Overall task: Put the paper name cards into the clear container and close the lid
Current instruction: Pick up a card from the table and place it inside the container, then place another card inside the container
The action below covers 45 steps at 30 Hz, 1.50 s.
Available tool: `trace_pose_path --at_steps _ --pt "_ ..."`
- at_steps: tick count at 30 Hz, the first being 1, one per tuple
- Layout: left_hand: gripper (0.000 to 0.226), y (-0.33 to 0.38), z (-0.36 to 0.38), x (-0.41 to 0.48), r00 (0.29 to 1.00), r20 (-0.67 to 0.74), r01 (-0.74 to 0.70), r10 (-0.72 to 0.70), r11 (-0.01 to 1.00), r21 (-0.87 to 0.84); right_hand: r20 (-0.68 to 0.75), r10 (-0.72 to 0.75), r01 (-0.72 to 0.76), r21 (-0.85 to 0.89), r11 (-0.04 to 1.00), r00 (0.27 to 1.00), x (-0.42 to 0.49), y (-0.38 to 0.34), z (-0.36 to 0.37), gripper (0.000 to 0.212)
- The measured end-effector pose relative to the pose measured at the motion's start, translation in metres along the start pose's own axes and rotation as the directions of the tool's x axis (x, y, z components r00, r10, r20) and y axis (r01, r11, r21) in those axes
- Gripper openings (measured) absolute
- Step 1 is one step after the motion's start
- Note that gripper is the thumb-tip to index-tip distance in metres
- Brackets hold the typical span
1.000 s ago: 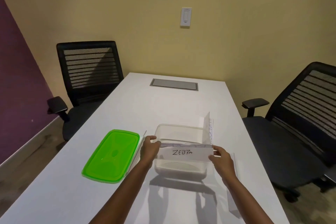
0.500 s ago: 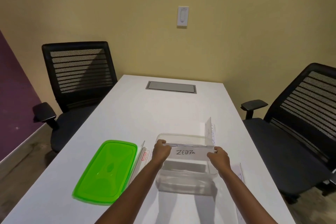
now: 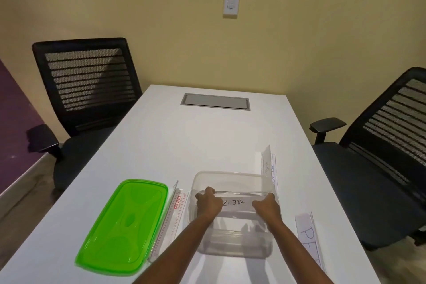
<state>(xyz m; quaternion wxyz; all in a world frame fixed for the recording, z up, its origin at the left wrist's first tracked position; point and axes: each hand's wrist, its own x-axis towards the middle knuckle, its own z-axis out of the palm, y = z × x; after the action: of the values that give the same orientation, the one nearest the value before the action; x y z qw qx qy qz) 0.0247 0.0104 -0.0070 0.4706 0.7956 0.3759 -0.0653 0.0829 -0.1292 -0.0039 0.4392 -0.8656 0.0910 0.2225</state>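
While left hand (image 3: 208,204), right hand (image 3: 267,208) pinch ends, white card (image 3: 238,205) reads ZEBRA.

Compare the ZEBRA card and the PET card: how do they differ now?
The ZEBRA card is gripped at both ends by the left hand and right hand in the open container; the PET card lies untouched on the table to its right. The ZEBRA card runs left to right; the PET card runs near to far. Both are white strips with handwritten capitals.

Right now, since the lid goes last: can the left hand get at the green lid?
Probably yes: the green lid lies uncovered left of the left hand, which must first release the ZEBRA card.
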Motion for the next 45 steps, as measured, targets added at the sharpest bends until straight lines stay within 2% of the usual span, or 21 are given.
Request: trace_pose_path --at_steps 9,18,20,21,24,27,29,30,33,36,41,45 --pt "0.038 -0.01 0.007 0.008 0.999 -0.007 -0.045 0.045 0.998 0.05 0.092 0.117 -0.129 0.144 0.981 0.989 0.019 0.018 0.016 0.064" --pt "0.036 -0.009 -0.001 0.003 0.995 -0.011 -0.098 0.099 0.995 0.027 0.092 0.115 -0.128 0.152 0.98 0.989 0.013 0.016 0.01 0.063" --pt "0.035 -0.007 -0.005 -0.004 0.984 -0.054 -0.168 0.168 0.986 0.013 0.074 0.062 -0.069 0.092 0.993 0.995 0.003 0.011 0.01 0.064" --pt "0.033 -0.006 -0.008 -0.009 0.969 -0.098 -0.227 0.227 0.974 0.007 0.04 0.018 -0.018 0.007 1.0 0.999 -0.002 0.009 0.009 0.064" --pt "0.029 -0.014 -0.019 -0.025 0.872 -0.268 -0.415 0.41 0.909 0.04 -0.013 -0.168 0.164 -0.146 0.976 0.986 -0.026 0.001 0.013 0.064" --pt "0.035 -0.033 -0.032 -0.037 0.78 -0.391 -0.46 0.489 0.871 0.172 0.008 -0.321 0.315 -0.215 0.924 0.947 -0.054 -0.005 0.025 0.059" --pt "0.039 -0.048 -0.041 -0.043 0.761 -0.444 -0.426 0.474 0.88 0.209 0.036 -0.405 0.402 -0.229 0.887 0.914 -0.07 -0.007 0.037 0.054" --pt "0.041 -0.056 -0.045 -0.045 0.773 -0.456 -0.389 0.441 0.897 0.208 0.05 -0.442 0.441 -0.231 0.867 0.896 -0.078 -0.008 0.044 0.052" --pt "0.048 -0.081 -0.055 -0.051 0.861 -0.43 -0.187 0.272 0.955 0.23 0.09 -0.535 0.54 -0.227 0.81 0.84 -0.096 -0.007 0.068 0.048" --pt "0.047 -0.104 -0.058 -0.056 0.933 -0.344 -0.004 0.102 0.961 0.276 0.148 -0.57 0.588 -0.253 0.768 0.808 -0.108 -0.006 0.087 0.046" --pt "0.037 -0.127 -0.059 -0.061 0.949 -0.313 0.105 0.02 0.92 0.376 0.248 -0.577 0.625 -0.4 0.67 0.778 -0.113 -0.003 0.102 0.047" --pt "0.034 -0.134 -0.062 -0.06 0.953 -0.303 0.113 0.009 0.917 0.382 0.291 -0.59 0.647 -0.491 0.583 0.753 -0.113 0.001 0.103 0.047"
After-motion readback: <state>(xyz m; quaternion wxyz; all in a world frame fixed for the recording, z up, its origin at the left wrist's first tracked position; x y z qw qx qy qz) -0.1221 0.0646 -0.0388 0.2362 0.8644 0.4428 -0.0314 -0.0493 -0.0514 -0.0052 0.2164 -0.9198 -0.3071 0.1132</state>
